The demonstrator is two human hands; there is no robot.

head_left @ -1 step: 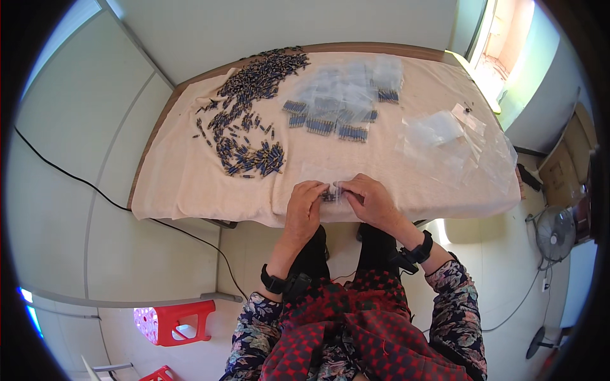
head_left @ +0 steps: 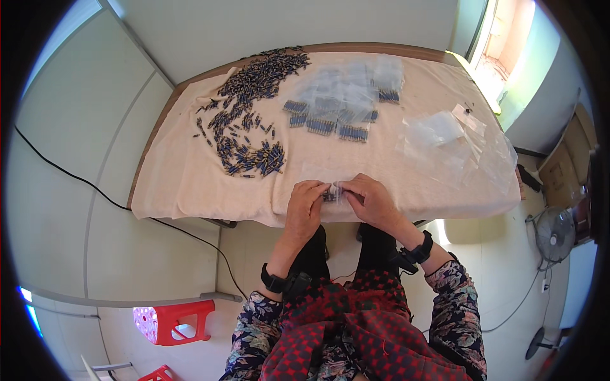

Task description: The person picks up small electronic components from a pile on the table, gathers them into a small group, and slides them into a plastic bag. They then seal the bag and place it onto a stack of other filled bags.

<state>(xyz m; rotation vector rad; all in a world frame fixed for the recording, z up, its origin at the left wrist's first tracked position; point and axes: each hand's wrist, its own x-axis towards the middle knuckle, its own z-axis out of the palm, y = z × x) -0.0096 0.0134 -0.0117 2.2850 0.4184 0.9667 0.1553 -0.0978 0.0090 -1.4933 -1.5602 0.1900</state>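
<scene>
At the table's front edge, my left hand (head_left: 304, 208) and my right hand (head_left: 373, 202) both pinch a small clear plastic bag (head_left: 330, 195). A few dark parts with brass-coloured ends show inside it, partly covered by my fingers. Beyond my left hand lies a loose heap of small blue cylindrical parts with brass-coloured ends (head_left: 254, 159), trailing back into a larger pile (head_left: 267, 75). Filled clear bags (head_left: 340, 95), with rows of the same parts at their near ends, overlap at the back middle. To the right, flat clear bags (head_left: 438, 130) lie spread out and look unfilled.
A pale cloth (head_left: 184, 159) covers the wooden-edged table. Partition panels (head_left: 82, 146) stand on the left, with a black cable (head_left: 82, 176) running along them. A red stool (head_left: 184, 320) is at the lower left, a fan (head_left: 554, 236) at the right.
</scene>
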